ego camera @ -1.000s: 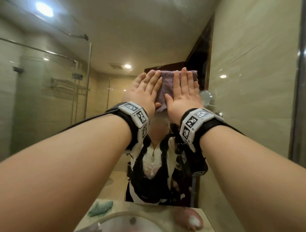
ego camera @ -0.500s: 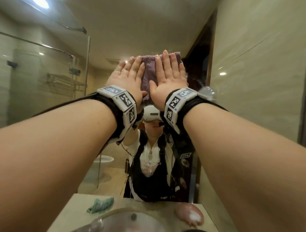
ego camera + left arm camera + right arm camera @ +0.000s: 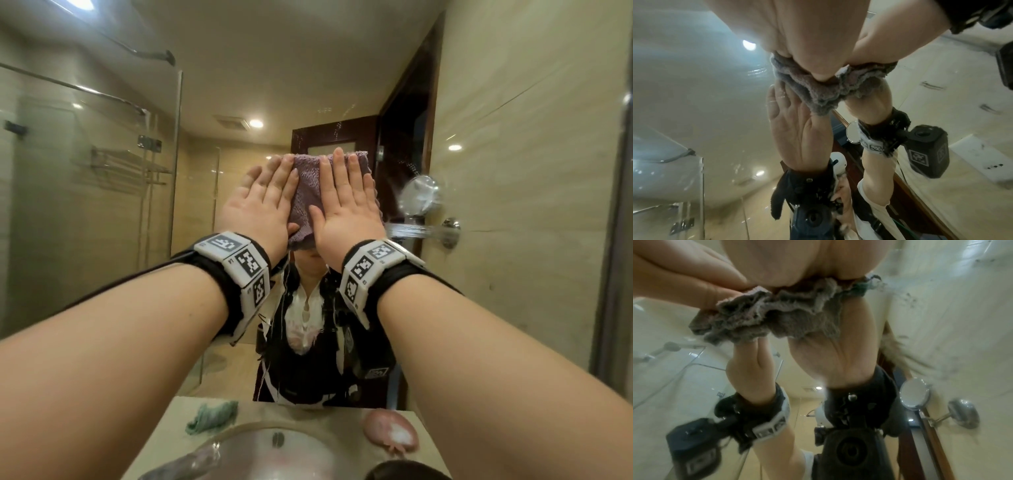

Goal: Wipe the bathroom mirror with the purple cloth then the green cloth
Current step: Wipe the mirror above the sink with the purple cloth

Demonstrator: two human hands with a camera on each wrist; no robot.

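The purple cloth (image 3: 306, 197) lies folded flat against the bathroom mirror (image 3: 102, 212), at the height of my reflected head. My left hand (image 3: 262, 205) and right hand (image 3: 346, 205) press it side by side, fingers straight and pointing up, palms on the cloth. The left wrist view shows the cloth (image 3: 818, 92) bunched under my left palm (image 3: 807, 40). In the right wrist view its lower edge (image 3: 777, 321) hangs below my right palm (image 3: 797, 264). The green cloth (image 3: 212, 416) lies crumpled on the counter at the left of the basin.
A sink basin (image 3: 274, 455) sits in the counter below the mirror, with a pink dish (image 3: 390, 433) to its right. A round chrome shaving mirror (image 3: 419, 198) sticks out from the right wall on an arm, close to my right hand.
Both hands slid the purple cloth up the mirror, then back down. It now covers the reflected head, lower than half a second ago.
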